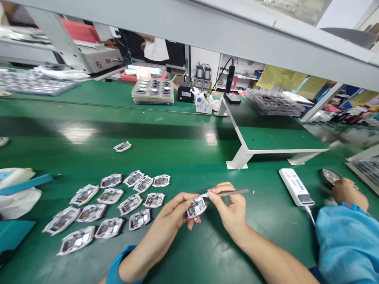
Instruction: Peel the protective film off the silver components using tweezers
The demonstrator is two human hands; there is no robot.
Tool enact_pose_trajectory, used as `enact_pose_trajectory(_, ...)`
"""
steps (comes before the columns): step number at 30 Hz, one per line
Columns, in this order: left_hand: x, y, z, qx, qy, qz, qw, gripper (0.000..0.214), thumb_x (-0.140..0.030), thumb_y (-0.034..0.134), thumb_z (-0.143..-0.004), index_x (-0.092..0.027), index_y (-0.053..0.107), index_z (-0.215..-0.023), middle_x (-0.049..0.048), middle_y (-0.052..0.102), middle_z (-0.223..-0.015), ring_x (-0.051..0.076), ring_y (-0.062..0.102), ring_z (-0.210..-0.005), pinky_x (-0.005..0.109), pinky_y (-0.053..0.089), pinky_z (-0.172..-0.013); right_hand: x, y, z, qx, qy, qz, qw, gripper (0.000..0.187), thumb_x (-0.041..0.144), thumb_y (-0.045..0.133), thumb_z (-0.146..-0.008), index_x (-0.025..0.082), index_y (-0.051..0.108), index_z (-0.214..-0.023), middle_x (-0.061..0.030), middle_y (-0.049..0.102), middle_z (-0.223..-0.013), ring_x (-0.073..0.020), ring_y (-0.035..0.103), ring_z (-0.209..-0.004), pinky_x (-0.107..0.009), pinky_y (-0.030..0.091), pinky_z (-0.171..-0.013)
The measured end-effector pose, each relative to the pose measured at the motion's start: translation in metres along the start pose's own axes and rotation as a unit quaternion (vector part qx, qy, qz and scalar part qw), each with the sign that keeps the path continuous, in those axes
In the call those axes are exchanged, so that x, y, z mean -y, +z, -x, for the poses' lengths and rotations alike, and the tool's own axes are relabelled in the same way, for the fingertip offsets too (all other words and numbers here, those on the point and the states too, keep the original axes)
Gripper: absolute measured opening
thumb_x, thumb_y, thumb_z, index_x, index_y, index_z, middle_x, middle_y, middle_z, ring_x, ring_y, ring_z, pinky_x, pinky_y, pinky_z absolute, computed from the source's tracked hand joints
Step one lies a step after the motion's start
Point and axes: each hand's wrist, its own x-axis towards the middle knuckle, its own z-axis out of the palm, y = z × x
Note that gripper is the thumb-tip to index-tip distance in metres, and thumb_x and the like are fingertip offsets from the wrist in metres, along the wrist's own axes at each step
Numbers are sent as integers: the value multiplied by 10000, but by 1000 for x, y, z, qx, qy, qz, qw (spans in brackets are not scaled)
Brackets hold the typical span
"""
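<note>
My left hand is closed on a small white smartwatch housing with electronic parts inside, held up over the green bench. In my right hand is a pair of tweezers, pinched between thumb and fingers. Its tip reaches the upper edge of the housing; whether it grips a part there is too small to tell. To the left of my hands lie several similar open housings in loose rows, and a single housing lies farther back.
A raised green-topped stand stands back right, bearing a clear tray. Near it lies a white corded device. At the far right, a co-worker's hand is by a round dark object. An overhead beam crosses above.
</note>
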Motion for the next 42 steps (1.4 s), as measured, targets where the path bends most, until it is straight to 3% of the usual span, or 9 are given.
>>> enact_pose_trajectory(10,0,3,1,-20,-3,-10,1000,336,-498,722,-767,-170,680,-823,0,620,-678,174,578,-631,273,430,-521,-1,4,4,45,68,-59,995,44,241,753,-795,219,719,-810,-33,741,-815,-189,693,-787,-315,551,-744)
enact_pose_trajectory(16,0,3,1,-15,-8,-27,999,358,-524,715,-764,-171,663,-798,-10,615,-655,160,574,-616,254,420,-511,-2,7,2,64,121,-113,984,97,284,761,-787,205,707,-771,-12,718,-721,-161,675,-650,-279,547,-629)
enact_pose_trajectory(20,4,-1,0,-17,-4,-46,999,366,-524,699,-775,-164,654,-827,-13,615,-587,141,528,-568,232,386,-482,0,6,2,78,62,-118,988,58,242,766,-791,224,711,-790,-27,733,-776,-188,697,-724,-322,562,-682)
enact_pose_trajectory(26,2,-3,-2,-33,-16,-78,996,377,-527,702,-747,-162,637,-815,-38,583,-530,110,482,-491,199,307,-441,7,-1,2,110,-148,-7,983,134,138,716,-834,262,701,-878,-38,782,-836,-220,695,-788,-420,527,-783)
enact_pose_trajectory(31,0,-4,-1,-35,-29,-94,994,390,-546,681,-728,-167,633,-809,-52,561,-509,102,462,-471,192,286,-428,9,-1,-1,109,-219,23,969,59,185,671,-879,241,685,-888,-44,785,-829,-214,704,-752,-420,526,-742)
enact_pose_trajectory(35,1,-3,-2,-35,-44,-96,994,397,-556,673,-708,-172,620,-794,-59,556,-509,94,454,-465,183,274,-420,9,-2,-4,120,-236,31,964,67,195,658,-890,256,686,-893,-42,787,-807,-213,709,-737,-424,509,-730)
enact_pose_trajectory(39,0,-3,-1,-32,-53,-95,994,378,-540,670,-713,-171,621,-778,-54,564,-528,94,472,-472,183,287,-428,8,-2,-3,135,-185,30,973,104,213,652,-907,308,692,-894,-32,795,-815,-216,732,-758,-437,503,-770)
enact_pose_trajectory(42,-1,-3,0,-30,-45,-90,994,371,-537,659,-727,-170,626,-772,-51,562,-545,101,491,-483,188,287,-429,5,0,-2,110,-141,-20,984,33,231,697,-873,250,696,-847,-39,785,-787,-222,741,-723,-414,537,-737)
